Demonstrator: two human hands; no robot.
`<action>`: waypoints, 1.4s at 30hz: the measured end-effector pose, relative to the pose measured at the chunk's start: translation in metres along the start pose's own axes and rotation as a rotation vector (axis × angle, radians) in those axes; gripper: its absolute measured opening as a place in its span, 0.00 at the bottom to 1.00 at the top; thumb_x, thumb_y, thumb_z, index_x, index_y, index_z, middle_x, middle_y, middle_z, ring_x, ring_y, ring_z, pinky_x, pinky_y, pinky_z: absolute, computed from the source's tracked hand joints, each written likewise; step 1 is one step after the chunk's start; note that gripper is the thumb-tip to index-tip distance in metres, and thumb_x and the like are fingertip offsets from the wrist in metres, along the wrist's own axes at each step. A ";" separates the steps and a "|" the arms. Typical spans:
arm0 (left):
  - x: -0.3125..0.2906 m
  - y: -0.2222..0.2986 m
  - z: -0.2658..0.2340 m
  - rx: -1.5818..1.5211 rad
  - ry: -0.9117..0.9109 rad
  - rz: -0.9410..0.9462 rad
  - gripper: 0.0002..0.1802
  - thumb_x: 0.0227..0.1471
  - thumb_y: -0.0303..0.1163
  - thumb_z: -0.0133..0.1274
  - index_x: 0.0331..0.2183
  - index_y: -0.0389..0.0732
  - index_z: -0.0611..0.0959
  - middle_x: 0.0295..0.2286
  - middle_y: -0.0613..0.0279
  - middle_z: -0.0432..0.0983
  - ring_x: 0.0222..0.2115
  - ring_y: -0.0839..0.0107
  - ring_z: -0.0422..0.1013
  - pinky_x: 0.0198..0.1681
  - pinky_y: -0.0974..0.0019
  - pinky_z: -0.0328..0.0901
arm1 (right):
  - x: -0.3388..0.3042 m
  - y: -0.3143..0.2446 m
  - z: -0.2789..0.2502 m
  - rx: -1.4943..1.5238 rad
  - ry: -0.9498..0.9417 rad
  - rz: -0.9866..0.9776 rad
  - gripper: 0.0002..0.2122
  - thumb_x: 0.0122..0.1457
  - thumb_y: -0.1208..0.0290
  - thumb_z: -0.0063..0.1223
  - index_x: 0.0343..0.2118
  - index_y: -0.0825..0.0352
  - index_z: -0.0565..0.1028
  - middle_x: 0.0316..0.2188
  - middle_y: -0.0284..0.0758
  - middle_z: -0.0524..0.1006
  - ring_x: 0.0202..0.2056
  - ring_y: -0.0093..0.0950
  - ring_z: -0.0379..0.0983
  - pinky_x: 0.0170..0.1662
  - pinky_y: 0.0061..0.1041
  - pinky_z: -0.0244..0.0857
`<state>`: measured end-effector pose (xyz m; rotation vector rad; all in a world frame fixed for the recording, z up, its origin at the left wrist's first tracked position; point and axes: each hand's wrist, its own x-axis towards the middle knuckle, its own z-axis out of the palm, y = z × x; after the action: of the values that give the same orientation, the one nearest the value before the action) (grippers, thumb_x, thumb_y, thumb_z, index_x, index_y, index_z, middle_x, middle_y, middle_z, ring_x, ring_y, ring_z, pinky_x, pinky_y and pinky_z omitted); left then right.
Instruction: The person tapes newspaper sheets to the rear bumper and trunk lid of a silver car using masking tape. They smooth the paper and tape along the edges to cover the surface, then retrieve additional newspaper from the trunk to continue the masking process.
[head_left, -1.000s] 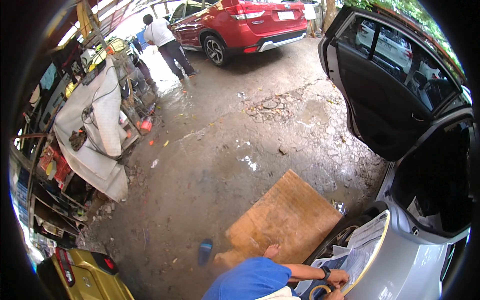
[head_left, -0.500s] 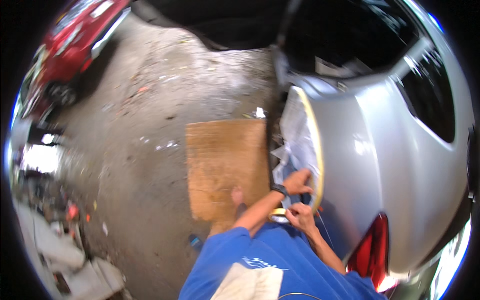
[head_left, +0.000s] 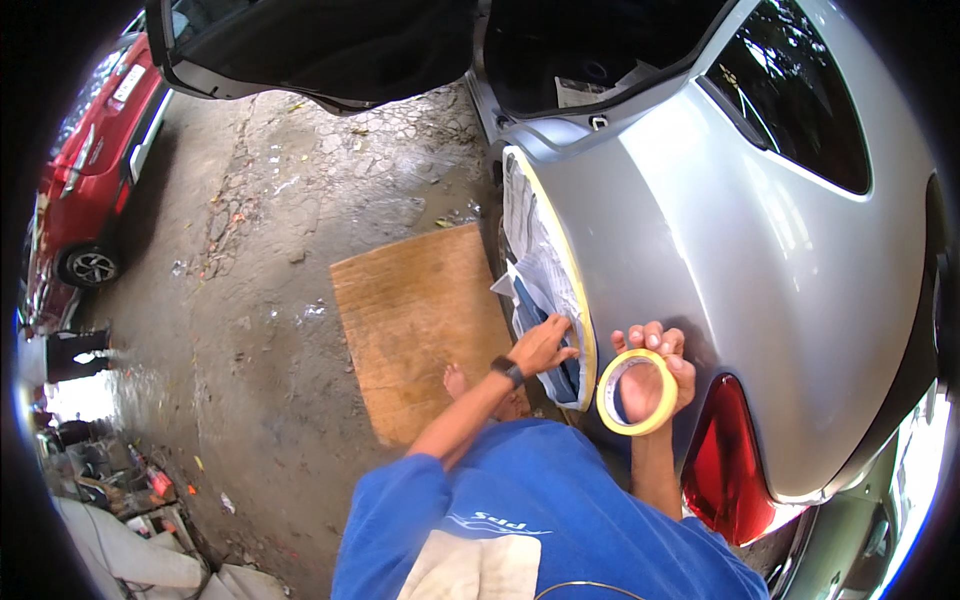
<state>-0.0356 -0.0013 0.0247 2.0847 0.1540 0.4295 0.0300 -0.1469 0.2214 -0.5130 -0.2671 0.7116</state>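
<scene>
From the head camera, the right hand (head_left: 652, 370) grips a roll of yellow tape (head_left: 637, 391), fingers curled over its top edge, holding it just beside the silver car (head_left: 760, 270) near the red tail light (head_left: 727, 465). The left hand (head_left: 545, 345) lies flat, fingers stretched out, pressing on the paper (head_left: 540, 270) that covers the wheel arch, which is edged with yellow tape. A cardboard sheet (head_left: 420, 320) lies on the concrete floor (head_left: 260, 330) beside the car
</scene>
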 end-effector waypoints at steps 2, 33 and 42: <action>-0.025 0.008 0.009 0.054 0.310 -0.011 0.36 0.49 0.39 0.64 0.54 0.31 0.70 0.45 0.41 0.68 0.44 0.46 0.71 0.45 0.54 0.70 | 0.004 -0.010 0.003 0.017 -0.113 0.017 0.06 0.56 0.66 0.52 0.32 0.60 0.70 0.35 0.31 0.70 0.47 0.32 0.67 0.61 0.44 0.59; 0.054 -0.062 -0.036 -0.962 0.090 -0.573 0.46 0.52 0.22 0.41 0.69 0.40 0.42 0.68 0.54 0.47 0.54 0.68 0.65 0.49 0.66 0.65 | -0.045 0.117 -0.069 -1.563 -0.020 0.502 0.46 0.41 0.56 0.73 0.61 0.69 0.59 0.53 0.55 0.72 0.58 0.47 0.68 0.60 0.38 0.61; -0.001 -0.069 -0.060 -1.213 0.290 -0.637 0.33 0.54 0.22 0.49 0.61 0.35 0.64 0.55 0.51 0.69 0.52 0.62 0.69 0.54 0.60 0.68 | -0.019 0.107 -0.081 -1.417 -0.003 0.349 0.29 0.43 0.66 0.75 0.43 0.70 0.66 0.56 0.50 0.69 0.56 0.34 0.66 0.59 0.34 0.60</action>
<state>-0.0535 0.0828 -0.0061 0.7118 0.5500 0.2963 -0.0105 -0.1205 0.0946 -1.9385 -0.6922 0.7800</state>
